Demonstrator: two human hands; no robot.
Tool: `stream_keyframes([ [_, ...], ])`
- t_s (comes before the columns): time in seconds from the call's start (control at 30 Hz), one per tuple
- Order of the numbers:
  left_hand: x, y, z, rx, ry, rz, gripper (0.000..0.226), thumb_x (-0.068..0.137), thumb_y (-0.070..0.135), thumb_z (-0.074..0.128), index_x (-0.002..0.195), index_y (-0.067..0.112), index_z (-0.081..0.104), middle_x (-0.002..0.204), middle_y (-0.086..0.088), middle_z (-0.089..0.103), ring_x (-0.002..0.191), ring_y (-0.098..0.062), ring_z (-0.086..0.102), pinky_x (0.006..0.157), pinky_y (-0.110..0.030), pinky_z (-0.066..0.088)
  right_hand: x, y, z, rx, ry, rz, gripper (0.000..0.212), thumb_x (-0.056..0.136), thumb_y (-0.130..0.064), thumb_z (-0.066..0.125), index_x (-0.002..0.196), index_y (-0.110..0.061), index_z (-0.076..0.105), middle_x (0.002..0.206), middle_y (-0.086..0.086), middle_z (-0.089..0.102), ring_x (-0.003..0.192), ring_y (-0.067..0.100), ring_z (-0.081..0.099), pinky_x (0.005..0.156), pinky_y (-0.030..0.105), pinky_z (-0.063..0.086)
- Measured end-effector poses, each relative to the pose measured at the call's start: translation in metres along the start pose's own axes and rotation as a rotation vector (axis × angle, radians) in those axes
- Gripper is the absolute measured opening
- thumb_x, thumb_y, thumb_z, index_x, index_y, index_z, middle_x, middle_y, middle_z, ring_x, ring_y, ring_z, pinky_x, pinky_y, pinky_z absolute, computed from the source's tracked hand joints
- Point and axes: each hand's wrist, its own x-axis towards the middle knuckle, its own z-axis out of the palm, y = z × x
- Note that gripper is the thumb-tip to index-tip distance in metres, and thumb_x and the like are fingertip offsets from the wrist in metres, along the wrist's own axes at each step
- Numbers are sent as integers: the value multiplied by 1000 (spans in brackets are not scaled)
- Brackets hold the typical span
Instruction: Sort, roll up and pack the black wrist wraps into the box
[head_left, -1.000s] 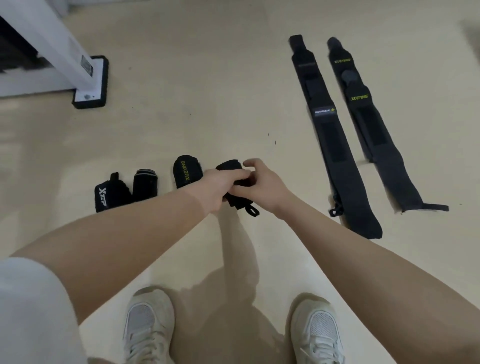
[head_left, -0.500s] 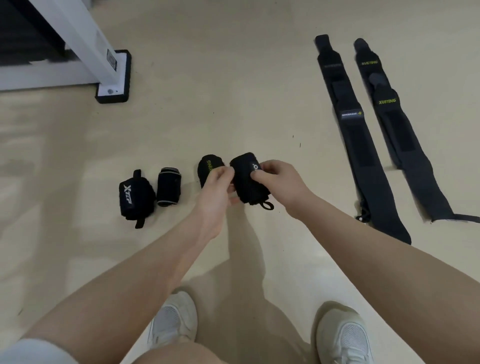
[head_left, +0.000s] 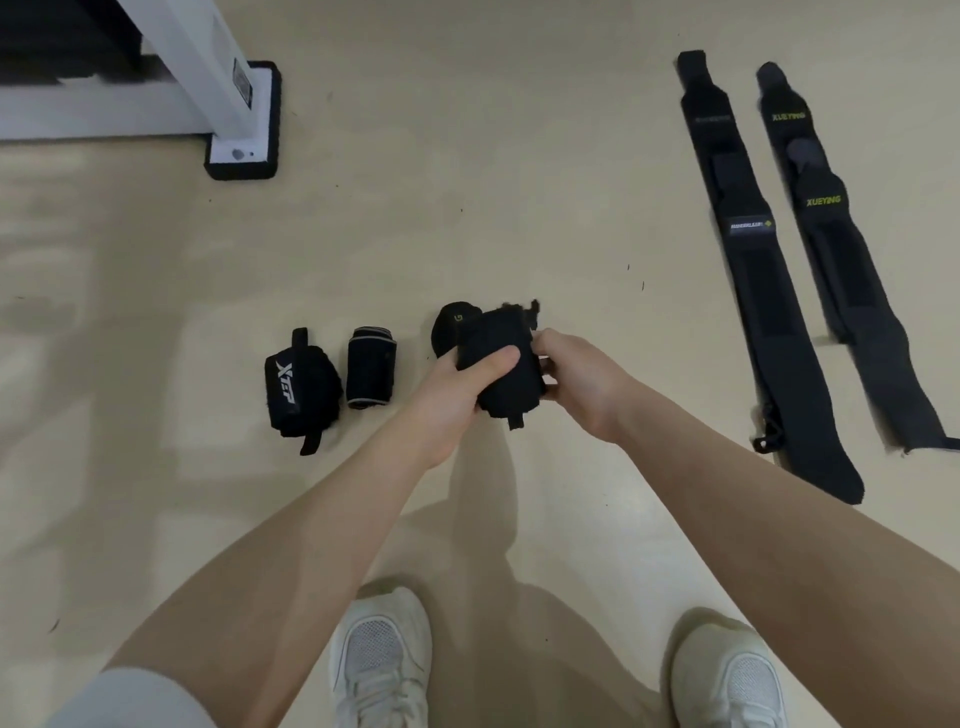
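Roll (head_left: 506, 371) now higher, thumb across.

You've got a black roll (head_left: 506, 371) in hand, a black roll with white lettering (head_left: 301, 387), a black roll with grey edge bands (head_left: 370, 375), two flat black wraps, one lettered yellow-green (head_left: 826, 208), one carrying a grey label (head_left: 750, 226), white shoes (head_left: 382, 660), beige floor (head_left: 467, 182).

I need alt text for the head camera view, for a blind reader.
Both hands, left hand and right hand, grip a rolled black wrist wrap above the floor. Three rolled wraps sit left; two flat wraps lie right.
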Motion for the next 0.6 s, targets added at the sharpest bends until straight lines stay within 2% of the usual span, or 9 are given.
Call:
stream_keyframes([
  [0.1,3,-3,-3,49,43,17,17,90,16,60,105,24,60,103,1,70,100,-18,66,88,-36,54,1,8,5,33,36,-43,33,95,-11,37,124,-11,53,109,6,60,90,16,60,69,24,52],
  [0.13,3,-3,-2,43,71,29,16,90,15,61,102,25,61,95,5,72,93,-16,68,83,-35,56,2,11,10,15,123,-80,29,96,-11,40,123,-12,52,108,5,60,91,18,59,71,24,51],
  [0.2,3,-4,2,28,146,48,14,88,13,63,96,24,61,78,9,72,74,-10,70,67,-30,58,6,17,18,-146,361,-212,23,93,-7,42,109,-12,58,101,1,62,89,18,58,72,25,49],
  [0.27,4,-7,8,30,226,42,10,87,16,66,93,23,63,78,6,71,70,-9,69,58,-26,56,5,20,27,-327,532,-299,29,90,-4,40,100,-12,67,100,2,65,92,18,59,80,31,49],
  [0.3,5,-8,11,30,268,32,7,87,18,67,89,24,64,82,4,71,73,-10,69,61,-25,55,2,20,32,-329,551,-318,34,87,-3,39,100,-13,69,99,3,67,93,19,60,82,35,50],
  [0.4,9,-5,11,50,377,-1,10,87,24,65,77,25,63,83,1,68,80,-16,66,75,-33,54,-8,23,46,-176,443,-298,39,80,-4,39,105,-16,66,92,1,67,88,22,61,74,35,52],
  [0.47,9,-3,7,72,340,-34,13,90,28,62,78,25,63,83,2,67,79,-15,65,81,-34,53,-12,25,49,-171,345,-257,42,77,-12,46,117,-19,56,96,-6,64,90,17,62,75,31,53],
  [0.53,8,-6,5,116,294,-66,14,93,34,55,86,26,64,90,2,69,85,-14,66,86,-33,52,-10,26,46,-211,262,-223,51,71,-19,52,122,-17,48,99,-8,62,94,15,62,81,33,53],
  [0.6,7,-9,5,157,266,-114,26,95,41,47,103,22,63,99,0,69,93,-14,65,92,-34,51,-6,25,42,-252,237,-169,51,74,-24,61,121,-15,45,97,-9,61,94,15,62,84,36,52],
])
